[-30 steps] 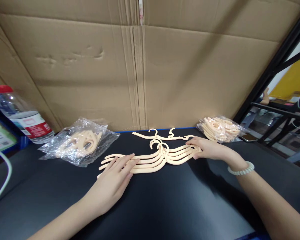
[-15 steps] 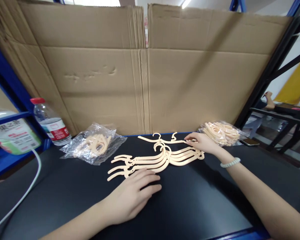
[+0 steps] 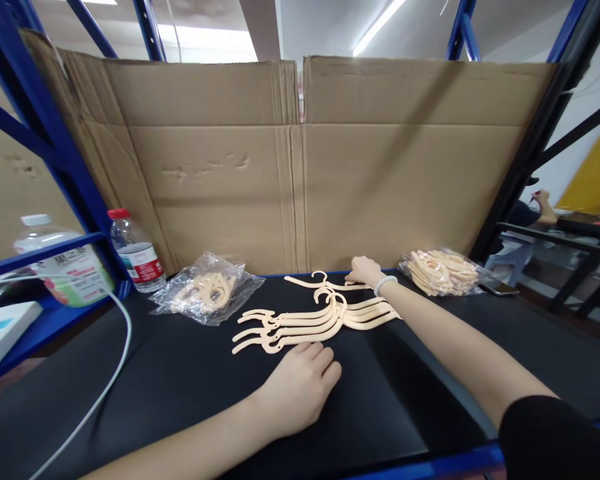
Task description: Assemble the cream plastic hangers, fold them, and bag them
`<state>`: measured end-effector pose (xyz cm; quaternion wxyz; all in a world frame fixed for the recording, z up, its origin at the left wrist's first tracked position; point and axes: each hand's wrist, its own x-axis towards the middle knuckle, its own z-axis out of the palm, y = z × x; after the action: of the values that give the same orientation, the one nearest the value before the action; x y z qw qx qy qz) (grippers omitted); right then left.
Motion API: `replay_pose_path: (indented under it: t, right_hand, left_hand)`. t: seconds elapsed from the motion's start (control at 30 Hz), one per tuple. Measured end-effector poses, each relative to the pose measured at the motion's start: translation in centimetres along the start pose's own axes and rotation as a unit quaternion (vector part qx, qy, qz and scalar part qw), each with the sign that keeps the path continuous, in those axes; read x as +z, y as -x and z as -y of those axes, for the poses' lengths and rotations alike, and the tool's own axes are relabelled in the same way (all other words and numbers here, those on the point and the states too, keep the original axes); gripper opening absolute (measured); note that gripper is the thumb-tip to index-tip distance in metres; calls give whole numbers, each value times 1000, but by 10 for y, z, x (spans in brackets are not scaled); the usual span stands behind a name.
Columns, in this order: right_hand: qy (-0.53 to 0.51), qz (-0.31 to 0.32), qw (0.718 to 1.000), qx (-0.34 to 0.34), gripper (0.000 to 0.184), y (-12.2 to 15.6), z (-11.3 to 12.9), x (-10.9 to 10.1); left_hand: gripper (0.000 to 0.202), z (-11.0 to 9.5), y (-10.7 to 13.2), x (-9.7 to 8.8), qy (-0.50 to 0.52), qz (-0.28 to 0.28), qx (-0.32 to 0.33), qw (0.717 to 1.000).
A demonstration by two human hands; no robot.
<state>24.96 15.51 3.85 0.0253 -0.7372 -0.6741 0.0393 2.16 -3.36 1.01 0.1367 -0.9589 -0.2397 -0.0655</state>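
Black tabletop (image 3: 180, 393) before cardboard wall (image 3: 300, 167): left hand (image 3: 300, 387) flat, fingers together, just below fanned stack of cream hangers (image 3: 310, 320); right hand (image 3: 364, 272) resting on single hanger (image 3: 320, 281) behind stack, finger state indiscernible; bagged hangers (image 3: 443, 272) right.

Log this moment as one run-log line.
left hand: flat on black tabletop | right hand: on rear cream plastic hanger | fanned cream hangers between

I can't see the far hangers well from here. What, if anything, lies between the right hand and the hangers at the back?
Nothing visible. The right hand already rests on the back hangers, by the cardboard wall. The stack of hangers lies nearer, under the forearm.
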Motion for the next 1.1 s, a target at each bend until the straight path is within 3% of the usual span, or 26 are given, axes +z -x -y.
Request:
replay_pose_path:
  t: [0.1, 0.23, 0.43, 0.57, 0.67, 0.73, 0.77, 0.9, 0.93, 1.0, 1.03, 1.1]
  right_hand:
    - [-3, 8, 1000, 29, 29, -3, 10, 0]
    - [-29, 19, 998, 59, 29, -7, 15, -2]
    - [-114, 76, 987, 83, 22, -11, 3, -16]
    - [-186, 103, 974, 76, 21, -3, -11, -30]
    - [-255, 104, 961, 28, 20, 13, -14, -40]
    - [-307, 106, 945, -32, 17, 31, -10, -44]
    - [-332, 110, 934, -67, 15, 42, -6, -45]
    - [-404, 133, 881, -207, 10, 98, 23, -40]
    - [-415, 135, 869, -234, 9, 112, 32, -36]
    - [-433, 140, 846, -277, 10, 135, 49, -29]
    - [-447, 135, 831, -302, 11, 143, 55, -27]
    - [-442, 107, 828, -329, 13, 147, 63, -24]
  left_hand:
    - [13, 6, 4, -1, 77, -10, -34, 996]
    - [17, 10, 8, -2, 106, -11, -27, 994]
    - [14, 10, 8, 1, 127, -41, -32, 990]
    - [13, 10, 10, 4, 170, -71, -38, 982]
    - [17, 10, 10, 8, 269, -100, -78, 955]
    - [15, 10, 7, 9, 379, -121, -139, 907]
    - [14, 10, 5, 9, 446, -129, -175, 868]
    - [35, 11, -1, 2, 676, -164, -279, 662]
    - [38, 11, -2, 0, 704, -178, -291, 622]
    - [38, 13, -2, -5, 733, -206, -305, 573]
    - [37, 14, -1, -7, 738, -217, -306, 561]
    - [37, 17, 1, -9, 741, -240, -302, 551]
